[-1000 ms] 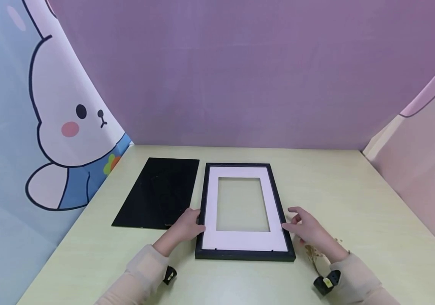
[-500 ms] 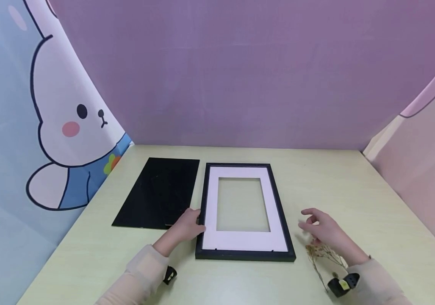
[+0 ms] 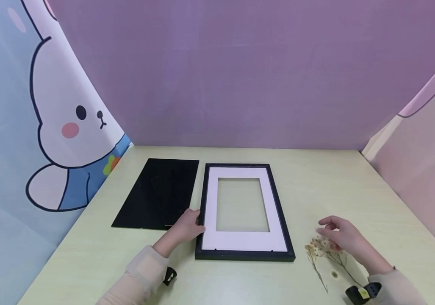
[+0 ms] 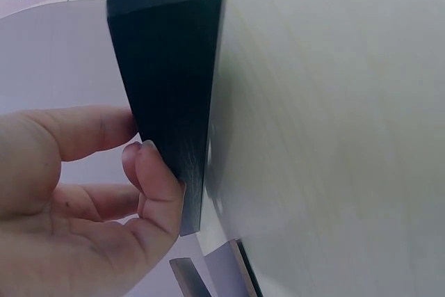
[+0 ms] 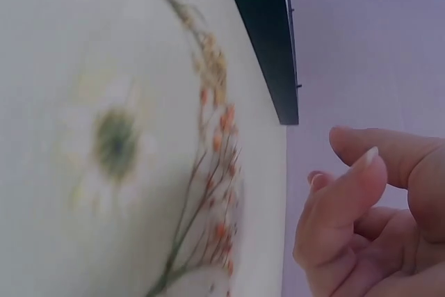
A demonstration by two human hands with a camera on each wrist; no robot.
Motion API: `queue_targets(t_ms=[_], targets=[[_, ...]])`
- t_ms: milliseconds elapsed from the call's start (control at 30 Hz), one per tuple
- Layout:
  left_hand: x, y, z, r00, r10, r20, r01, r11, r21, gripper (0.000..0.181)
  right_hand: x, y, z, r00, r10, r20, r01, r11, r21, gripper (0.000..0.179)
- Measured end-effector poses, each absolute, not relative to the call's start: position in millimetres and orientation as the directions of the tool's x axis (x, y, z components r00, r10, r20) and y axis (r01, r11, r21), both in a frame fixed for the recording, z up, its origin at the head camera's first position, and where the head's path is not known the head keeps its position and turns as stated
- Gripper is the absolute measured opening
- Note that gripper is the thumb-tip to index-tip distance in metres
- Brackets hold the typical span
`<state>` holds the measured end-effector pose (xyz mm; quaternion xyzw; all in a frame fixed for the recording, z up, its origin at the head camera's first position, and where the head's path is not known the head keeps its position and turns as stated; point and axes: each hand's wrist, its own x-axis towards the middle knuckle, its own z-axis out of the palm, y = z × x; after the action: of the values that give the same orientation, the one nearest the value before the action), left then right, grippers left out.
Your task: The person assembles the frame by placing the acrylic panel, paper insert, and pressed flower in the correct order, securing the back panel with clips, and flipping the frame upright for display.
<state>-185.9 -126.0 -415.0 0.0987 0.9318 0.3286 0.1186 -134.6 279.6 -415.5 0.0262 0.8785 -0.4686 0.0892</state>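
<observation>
Here's the frame [image 3: 245, 256], flat on the table [image 3: 255, 284], a little left of the right-hand flowers: black rim, white mat [image 3: 240, 241], tall window in the middle showing pale table colour. Whether glass fills it, I can't tell. Two small dark tabs poke over the near edge of the mat. The left hand [image 3: 187, 224] has the left side of the rim pinched, one fingertip hidden beyond the edge. Over on the right, the right hand [image 3: 343, 237] hovers, fingers loosely bent, holding nothing, above dried sprigs [image 3: 311, 250], orange and tan, partly covered by that hand. Beside them lies a flower head [image 5: 117, 144], its pale petals blurred up close. Left of the frame sits a black board [image 3: 158, 195], its near corner by the left hand. Both sleeves run out of view at the near side.
</observation>
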Motion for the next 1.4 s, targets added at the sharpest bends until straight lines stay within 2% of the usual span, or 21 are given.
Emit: queue_targets(t_ms=[500,867,1167,1400], targets=[[-185,-127,-417,-0.952,0.259,-0.165,0.102,0.774,0.625,0.055,-116,308,-430,-0.948,-0.002,-0.318,0.248,0.622,-0.743,0.020],[-185,-126,-417,-0.950,0.265,-0.165,0.108,0.774,0.624,0.055,-114,310,-434,-0.964,0.072,-0.255,0.215,0.773,-0.596,0.018],[-186,-126,-419,-0.951,0.264,-0.161,0.111,0.777,0.619,0.056,-111,315,-431,-0.967,0.068,-0.247,0.193,0.828,-0.526,0.032],[-186,-126,-419,-0.952,0.265,-0.156,0.113,0.773,0.625,0.055,-113,312,-429,-0.975,0.040,-0.217,0.147,0.850,-0.506,0.013]])
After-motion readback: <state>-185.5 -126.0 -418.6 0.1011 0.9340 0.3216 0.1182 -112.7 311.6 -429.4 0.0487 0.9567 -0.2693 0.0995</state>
